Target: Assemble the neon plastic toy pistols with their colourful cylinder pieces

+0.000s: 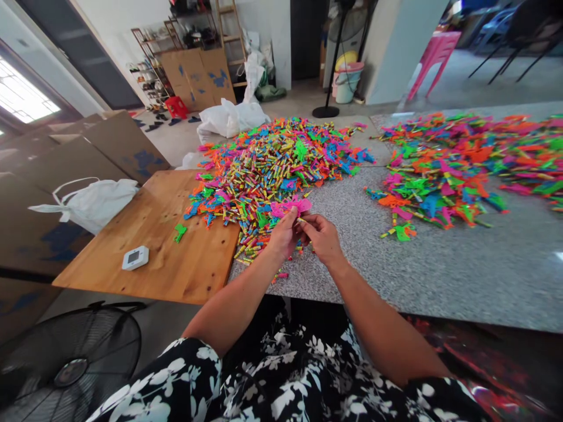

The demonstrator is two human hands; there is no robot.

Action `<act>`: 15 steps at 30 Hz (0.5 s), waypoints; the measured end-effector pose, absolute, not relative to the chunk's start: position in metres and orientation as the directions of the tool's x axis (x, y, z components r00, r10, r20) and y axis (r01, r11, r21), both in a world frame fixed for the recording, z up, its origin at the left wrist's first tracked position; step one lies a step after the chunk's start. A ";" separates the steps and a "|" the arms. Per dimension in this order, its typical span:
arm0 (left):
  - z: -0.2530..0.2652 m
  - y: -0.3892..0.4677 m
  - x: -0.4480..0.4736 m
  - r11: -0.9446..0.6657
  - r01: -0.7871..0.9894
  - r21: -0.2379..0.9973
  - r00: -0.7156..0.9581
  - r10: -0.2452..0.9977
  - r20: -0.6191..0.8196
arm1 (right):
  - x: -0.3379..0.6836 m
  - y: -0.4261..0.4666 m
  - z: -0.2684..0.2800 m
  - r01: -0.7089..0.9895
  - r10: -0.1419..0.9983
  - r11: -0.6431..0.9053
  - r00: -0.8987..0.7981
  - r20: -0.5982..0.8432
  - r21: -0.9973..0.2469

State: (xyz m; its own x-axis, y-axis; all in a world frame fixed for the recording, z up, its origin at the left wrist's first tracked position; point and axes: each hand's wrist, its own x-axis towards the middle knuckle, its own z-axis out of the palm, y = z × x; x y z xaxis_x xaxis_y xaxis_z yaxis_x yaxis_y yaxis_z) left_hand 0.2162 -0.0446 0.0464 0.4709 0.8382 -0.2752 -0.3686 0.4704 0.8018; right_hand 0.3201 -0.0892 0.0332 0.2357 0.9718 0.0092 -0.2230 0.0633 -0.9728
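My left hand (284, 234) is closed on a pink plastic toy piece (290, 206), thumb on top, just above the near edge of the big pile. My right hand (324, 237) meets it from the right, fingertips pinched together by the pink piece. A small yellowish tip shows between the fingers, mostly hidden, looking like one of the small printed tubes. Right beyond both hands lies the heap of printed tubes (259, 181), mixed with bright plastic pieces in pink, green, blue and orange.
On the grey stone table (352, 258), more heaps of coloured toys (444, 187) lie to the right. A wooden board (193, 258) at left holds a green toy piece (180, 232) and a white timer-like device (135, 258). A fan (73, 372) stands low left, near cardboard boxes (123, 143).
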 end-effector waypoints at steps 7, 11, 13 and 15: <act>0.048 -0.048 0.219 0.431 -0.432 0.792 0.392 0.881 -0.265 | 0.317 -0.089 0.030 -0.357 0.946 0.080 0.320 -0.041 -0.931; 0.042 -0.048 0.223 0.339 -0.440 0.832 0.331 0.922 -0.201 | 0.316 -0.089 0.031 -0.392 0.929 0.148 0.369 -0.008 -0.908; 0.037 -0.048 0.225 0.281 -0.406 0.869 0.302 0.939 -0.162 | 0.319 -0.088 0.030 -0.427 0.937 0.150 0.348 -0.009 -0.892; 0.031 -0.045 0.224 0.245 -0.312 0.918 0.315 0.938 -0.143 | 0.328 -0.086 0.029 -0.424 0.946 0.113 0.321 -0.033 -0.899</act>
State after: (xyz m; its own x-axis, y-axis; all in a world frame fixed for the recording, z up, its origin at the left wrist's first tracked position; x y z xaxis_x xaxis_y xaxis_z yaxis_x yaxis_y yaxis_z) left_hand 0.2243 -0.0453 0.0314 0.3147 0.9383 -0.1432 -0.3118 0.2447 0.9181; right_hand 0.3276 -0.0863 0.0287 0.3210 0.9465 -0.0329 -0.4237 0.1125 -0.8988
